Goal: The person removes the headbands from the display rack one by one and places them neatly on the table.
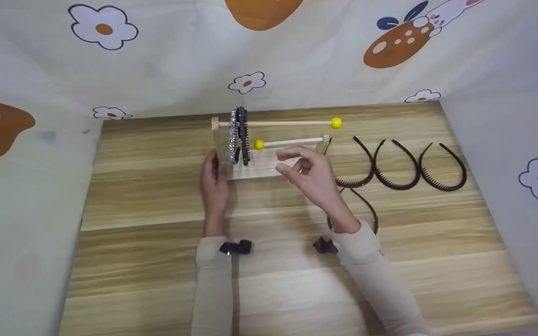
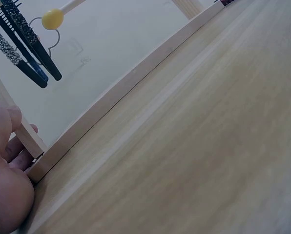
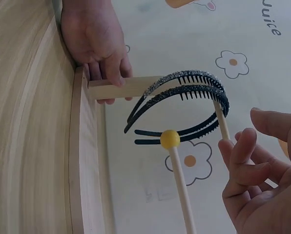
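Note:
A wooden headband rack (image 1: 259, 172) stands toward the table's back, with two rods tipped by yellow balls. On its longer, upper rod hang a silver glittery headband (image 1: 233, 135) and a dark sparkly headband (image 1: 244, 135), side by side near the left post; both show comb teeth in the right wrist view. My left hand (image 1: 215, 186) grips the foot of that left post (image 2: 29, 139), its fingers wrapped behind it. Before the shorter rod my right hand (image 1: 313, 177) hovers, thumb and fingers apart, with nothing between them.
Right of the rack, dark toothed headbands (image 1: 460, 163) lie in a row on the wood-grain table (image 1: 147, 270). One more headband (image 1: 372, 210) lies nearer me, partly behind my right wrist. A patterned cloth (image 1: 175, 60) rises behind the table.

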{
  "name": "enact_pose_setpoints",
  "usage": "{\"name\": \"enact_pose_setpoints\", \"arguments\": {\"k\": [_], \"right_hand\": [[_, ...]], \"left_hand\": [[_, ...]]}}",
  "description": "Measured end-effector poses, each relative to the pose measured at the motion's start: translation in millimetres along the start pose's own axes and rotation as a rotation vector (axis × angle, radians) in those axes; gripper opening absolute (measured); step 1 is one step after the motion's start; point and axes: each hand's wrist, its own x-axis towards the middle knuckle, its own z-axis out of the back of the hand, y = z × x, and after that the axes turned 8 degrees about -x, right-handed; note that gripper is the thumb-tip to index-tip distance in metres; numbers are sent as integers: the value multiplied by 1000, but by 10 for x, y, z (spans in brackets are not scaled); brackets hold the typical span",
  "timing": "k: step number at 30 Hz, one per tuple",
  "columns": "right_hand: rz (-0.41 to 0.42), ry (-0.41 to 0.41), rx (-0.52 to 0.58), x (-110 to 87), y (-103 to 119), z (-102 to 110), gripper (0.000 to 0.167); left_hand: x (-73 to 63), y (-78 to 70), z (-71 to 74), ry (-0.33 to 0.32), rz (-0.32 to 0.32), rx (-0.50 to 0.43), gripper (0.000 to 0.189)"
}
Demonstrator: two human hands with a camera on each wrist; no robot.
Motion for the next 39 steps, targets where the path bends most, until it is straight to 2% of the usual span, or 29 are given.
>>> {"name": "enact_pose_setpoints", "arguments": {"k": [6,14,23,39], "right_hand": [[-3,29,19,91,-37,-141,30],[3,20,51,168,-57,-337,35],[-17,12,119,263,52,-513,47],[-49,-13,93,343,91,-705,48]], "left_hand": [[-16,-4,4,6,-11,5,46],[-9,-7,3,5,-3,-6,47],[5,-7,8,4,14,-15,48],[16,7,-6,5,-7,-42,44]]}}
